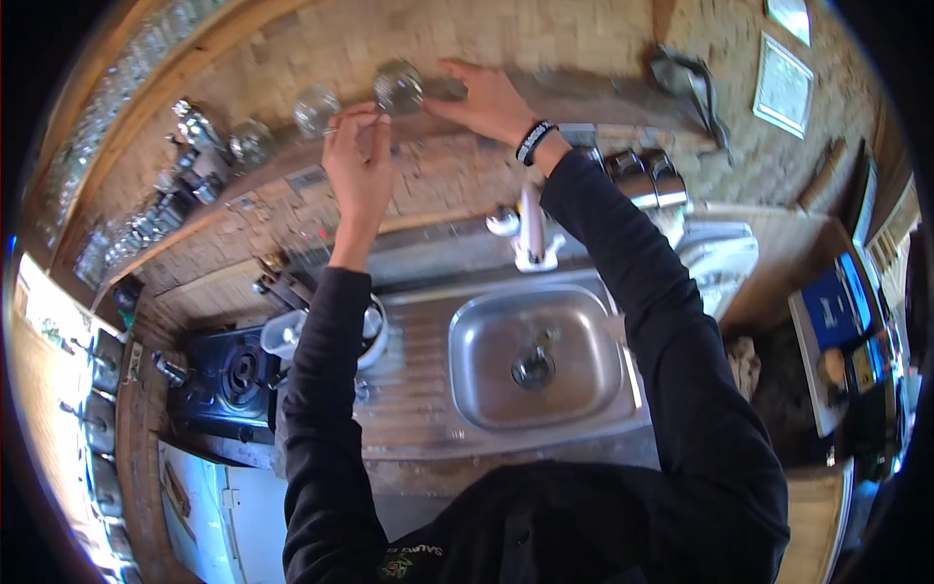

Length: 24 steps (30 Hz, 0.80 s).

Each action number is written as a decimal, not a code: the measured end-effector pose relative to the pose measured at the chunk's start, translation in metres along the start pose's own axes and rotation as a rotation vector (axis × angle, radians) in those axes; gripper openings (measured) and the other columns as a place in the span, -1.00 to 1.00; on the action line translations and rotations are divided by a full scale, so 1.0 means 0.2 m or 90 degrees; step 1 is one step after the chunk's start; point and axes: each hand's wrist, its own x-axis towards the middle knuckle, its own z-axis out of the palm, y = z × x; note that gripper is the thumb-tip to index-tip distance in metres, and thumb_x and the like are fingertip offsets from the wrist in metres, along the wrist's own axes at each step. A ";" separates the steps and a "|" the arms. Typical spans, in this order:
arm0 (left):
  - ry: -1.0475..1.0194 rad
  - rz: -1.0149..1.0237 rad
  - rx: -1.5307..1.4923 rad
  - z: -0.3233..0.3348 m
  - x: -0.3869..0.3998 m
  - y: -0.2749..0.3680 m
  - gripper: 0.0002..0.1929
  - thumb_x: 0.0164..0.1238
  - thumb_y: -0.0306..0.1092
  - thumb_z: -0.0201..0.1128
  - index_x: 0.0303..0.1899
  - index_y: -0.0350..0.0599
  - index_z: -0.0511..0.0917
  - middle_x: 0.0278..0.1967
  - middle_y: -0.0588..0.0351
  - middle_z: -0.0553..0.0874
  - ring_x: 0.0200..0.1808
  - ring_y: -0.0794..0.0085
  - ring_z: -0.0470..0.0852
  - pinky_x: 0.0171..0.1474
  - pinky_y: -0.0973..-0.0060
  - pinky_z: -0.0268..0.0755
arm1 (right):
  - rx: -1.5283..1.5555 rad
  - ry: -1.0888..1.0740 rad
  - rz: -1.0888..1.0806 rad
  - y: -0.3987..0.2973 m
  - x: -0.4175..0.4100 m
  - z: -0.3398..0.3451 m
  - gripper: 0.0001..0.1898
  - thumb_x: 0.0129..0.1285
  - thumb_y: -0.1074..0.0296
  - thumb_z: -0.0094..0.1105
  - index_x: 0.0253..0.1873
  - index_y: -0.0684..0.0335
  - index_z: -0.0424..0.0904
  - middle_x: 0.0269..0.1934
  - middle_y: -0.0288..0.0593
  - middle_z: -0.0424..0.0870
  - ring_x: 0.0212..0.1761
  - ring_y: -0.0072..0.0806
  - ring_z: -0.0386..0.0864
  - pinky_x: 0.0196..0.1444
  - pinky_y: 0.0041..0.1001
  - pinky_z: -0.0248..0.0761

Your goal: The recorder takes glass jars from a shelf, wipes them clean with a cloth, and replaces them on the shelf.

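Both my arms reach up to a wooden shelf on the woven wall. A round clear glass vessel (398,86) stands on the shelf between my hands. My left hand (361,150) is just below and left of it, fingers bent, thumb near its lower edge; whether it touches the glass is unclear. My right hand (485,98), with a black wristband, is on its right side, thumb and forefinger spread, the thumb close to the glass. Two more clear glass vessels, one rounded (316,111) and one lower (251,141), stand to the left along the shelf.
Metal and glass items (197,128) crowd the shelf's left part. Below is a steel sink (536,416) with a glass item (535,369) inside and a faucet (531,233) behind. A black stove (219,379) sits left, a white bucket (376,343) beside the drainboard, dark cups (642,175) hang at right.
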 end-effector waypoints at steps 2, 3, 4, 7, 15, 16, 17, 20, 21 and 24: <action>0.012 0.027 -0.053 -0.05 -0.12 0.14 -0.90 0.48 -0.45 0.23 -0.18 -0.29 0.63 -0.20 0.04 0.73 -0.18 0.40 0.70 -0.17 0.50 0.53 | 0.038 0.008 0.022 -0.08 -0.13 -0.08 -0.17 0.13 -0.19 0.44 0.33 0.36 0.49 0.21 0.27 0.61 0.27 -0.07 0.61 0.25 -0.25 0.50; -0.044 -0.022 -0.084 -0.06 -0.22 0.24 -0.92 0.43 -0.48 0.25 -0.23 -0.30 0.62 -0.22 -0.01 0.73 -0.23 0.31 0.68 -0.16 0.44 0.50 | 0.057 0.058 -0.009 -0.09 -0.23 -0.12 -0.28 0.13 -0.12 0.44 0.24 0.35 0.57 0.11 0.20 0.67 0.15 -0.05 0.66 0.17 -0.27 0.53; -0.100 -0.068 -0.112 -0.10 -0.31 0.33 -0.93 0.38 -0.50 0.28 -0.27 -0.32 0.62 -0.24 -0.06 0.73 -0.28 0.22 0.67 -0.16 0.39 0.48 | 0.076 0.110 -0.044 -0.12 -0.34 -0.14 -0.38 0.13 -0.06 0.44 0.14 0.34 0.65 0.00 0.13 0.74 0.03 -0.03 0.72 0.09 -0.28 0.57; -0.207 -0.221 -0.175 -0.14 -0.64 0.47 -0.95 0.36 -0.55 0.24 -0.28 -0.34 0.62 -0.26 -0.03 0.72 -0.31 0.27 0.66 -0.19 0.44 0.45 | 0.088 0.153 -0.114 -0.19 -0.66 -0.22 -0.55 0.17 0.12 0.43 0.05 0.32 0.69 -0.07 0.03 0.77 -0.03 -0.08 0.73 0.05 -0.31 0.58; -0.465 -0.524 -0.297 -0.13 -1.79 0.57 -0.80 0.35 -0.46 0.31 -0.03 -0.24 0.65 -0.24 -0.05 0.76 -0.21 0.29 0.76 -0.16 0.36 0.60 | 0.068 -0.046 0.129 -0.16 -1.67 -0.04 -0.78 0.23 0.35 0.36 -0.03 0.21 0.68 -0.22 -0.09 0.74 -0.25 -0.20 0.72 -0.19 -0.28 0.59; -0.529 -0.546 -0.290 -0.13 -1.93 0.56 -0.76 0.35 -0.42 0.33 0.00 -0.25 0.63 -0.23 -0.07 0.76 -0.20 0.25 0.78 -0.18 0.33 0.62 | 0.061 -0.062 0.183 -0.11 -1.82 0.02 -0.78 0.23 0.35 0.35 -0.04 0.22 0.67 -0.24 -0.09 0.73 -0.26 -0.21 0.71 -0.22 -0.27 0.58; -0.600 -0.538 -0.259 -0.12 -2.02 0.58 -0.71 0.34 -0.36 0.36 0.02 -0.26 0.62 -0.18 -0.12 0.76 -0.12 0.14 0.78 -0.12 0.27 0.62 | 0.052 -0.077 0.240 -0.05 -1.97 0.06 -0.79 0.23 0.35 0.35 -0.05 0.24 0.66 -0.26 -0.08 0.72 -0.27 -0.21 0.71 -0.24 -0.27 0.58; -0.718 -0.467 -0.155 -0.08 -2.14 0.60 -0.60 0.30 -0.23 0.41 0.06 -0.28 0.59 -0.06 -0.25 0.72 0.01 -0.04 0.73 0.01 0.16 0.60 | -0.001 -0.136 0.328 0.08 -2.36 0.14 -0.79 0.23 0.35 0.33 -0.07 0.25 0.66 -0.29 -0.06 0.70 -0.32 -0.17 0.70 -0.25 -0.28 0.56; -0.768 -0.403 -0.084 -0.07 -2.18 0.59 -0.54 0.28 -0.18 0.43 0.08 -0.30 0.58 0.00 -0.31 0.69 0.08 -0.12 0.69 0.08 0.11 0.58 | -0.015 -0.121 0.315 0.12 -2.46 0.17 -0.81 0.23 0.36 0.33 -0.08 0.24 0.66 -0.31 -0.08 0.69 -0.35 -0.18 0.69 -0.27 -0.29 0.55; -0.733 -0.419 -0.049 0.02 -2.27 0.55 -0.39 0.15 -0.14 0.52 0.12 -0.34 0.48 0.07 -0.37 0.62 0.15 -0.20 0.60 0.18 0.09 0.50 | -0.047 -0.196 0.388 0.13 -2.60 0.18 -0.78 0.22 0.29 0.30 -0.10 0.25 0.66 -0.24 0.03 0.70 -0.23 0.01 0.68 -0.15 -0.13 0.56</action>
